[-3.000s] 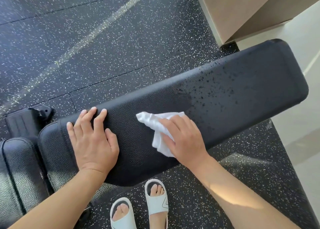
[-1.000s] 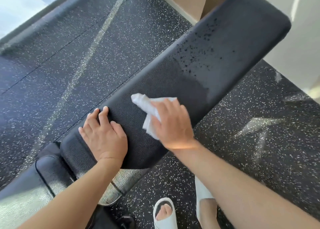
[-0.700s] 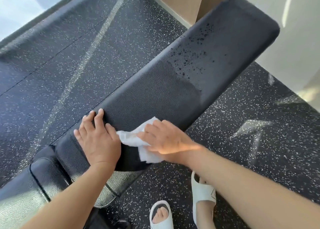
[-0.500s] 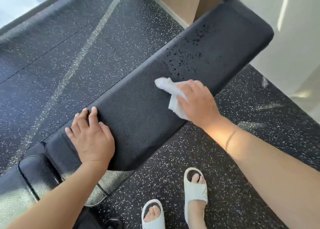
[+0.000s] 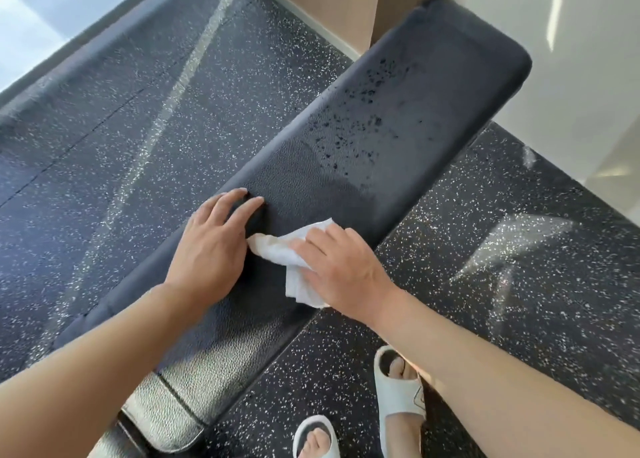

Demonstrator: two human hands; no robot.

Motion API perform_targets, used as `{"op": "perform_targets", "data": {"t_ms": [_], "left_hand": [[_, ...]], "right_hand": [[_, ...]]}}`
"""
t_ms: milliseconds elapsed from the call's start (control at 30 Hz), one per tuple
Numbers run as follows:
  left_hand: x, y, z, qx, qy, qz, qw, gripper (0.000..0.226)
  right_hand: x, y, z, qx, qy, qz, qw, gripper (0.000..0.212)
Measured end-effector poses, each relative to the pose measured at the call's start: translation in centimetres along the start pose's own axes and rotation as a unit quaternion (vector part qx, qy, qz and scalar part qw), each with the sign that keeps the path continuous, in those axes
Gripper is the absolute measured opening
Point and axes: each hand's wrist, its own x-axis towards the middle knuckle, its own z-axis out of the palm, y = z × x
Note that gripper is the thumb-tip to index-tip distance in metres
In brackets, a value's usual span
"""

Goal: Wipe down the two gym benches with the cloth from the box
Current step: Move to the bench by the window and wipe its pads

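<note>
White slide sandals [image 5: 398, 402] stand on speckled rubber floor [image 5: 485, 249] at the near edge, beside the black bench pad [image 5: 398, 138]. Right hand [image 5: 341, 272] presses a crumpled white cloth [image 5: 287, 253] flat on the pad, fingers nearly straight; left hand [image 5: 211, 246] rests open just beside it, touching the cloth's tip. Dark droplets [image 5: 360, 118] speckle the pad's far half.

- The bench [image 5: 398, 138] runs on a diagonal, from near left up to far right.
- Left hand [image 5: 211, 249] lies flat on the pad, towards its far edge.
- Cloth [image 5: 287, 260] sits on the pad just right of that hand, touching it.
- Right hand [image 5: 343, 270] presses on the cloth, at the bench's near edge.
- Droplets [image 5: 360, 118] lie further up the pad, beyond both hands.
- Two sandalled feet [image 5: 398, 391] stand on the floor [image 5: 485, 249] right of the bench, under the right forearm.
</note>
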Motion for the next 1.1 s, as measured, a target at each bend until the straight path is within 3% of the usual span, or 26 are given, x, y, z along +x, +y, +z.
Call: {"op": "perform_targets", "data": {"t_ms": [100, 200, 300, 500, 633, 700, 833, 967, 1100], "left_hand": [[3.6, 1.8, 0.7, -0.013, 0.029, -0.016, 0.999, 0.053], [5.1, 3.6, 2.1, -0.031, 0.074, -0.088, 0.993, 0.05], [4.5, 5.5, 4.0, -0.026, 0.109, -0.141, 0.984, 0.05], [4.7, 5.3, 4.7, -0.022, 0.12, -0.157, 0.98, 0.054], [4.8, 5.5, 4.8, -0.027, 0.125, -0.16, 0.979, 0.055], [4.8, 5.5, 4.8, -0.014, 0.127, -0.161, 0.979, 0.054], [4.9, 5.4, 4.9, -0.003, 0.128, -0.155, 0.98, 0.054], [4.9, 5.6, 4.7, -0.004, 0.126, -0.16, 0.979, 0.053], [5.0, 5.4, 4.6, -0.01, 0.107, -0.168, 0.98, 0.055]], "right_hand": [[-0.3, 5.2, -1.5, -0.006, 0.023, 0.076, 0.997, 0.029], [-0.2, 9.4, -2.8, 0.003, 0.046, 0.16, 0.986, 0.029], [-0.1, 9.2, -2.7, 0.014, 0.05, 0.2, 0.978, 0.029], [-1.1, 3.0, -0.5, 0.05, 0.038, 0.035, 0.997, 0.026], [-0.5, 5.9, -0.7, 0.026, 0.038, -0.034, 0.998, 0.02], [0.0, 9.3, -1.1, 0.014, 0.063, 0.0, 0.998, 0.023], [0.9, 14.5, -2.1, 0.009, 0.135, 0.168, 0.977, 0.027], [1.1, 9.7, -0.3, 0.028, 0.175, 0.266, 0.948, 0.023], [-0.7, 0.6, 2.2, 0.077, 0.113, 0.154, 0.979, 0.02]]}}
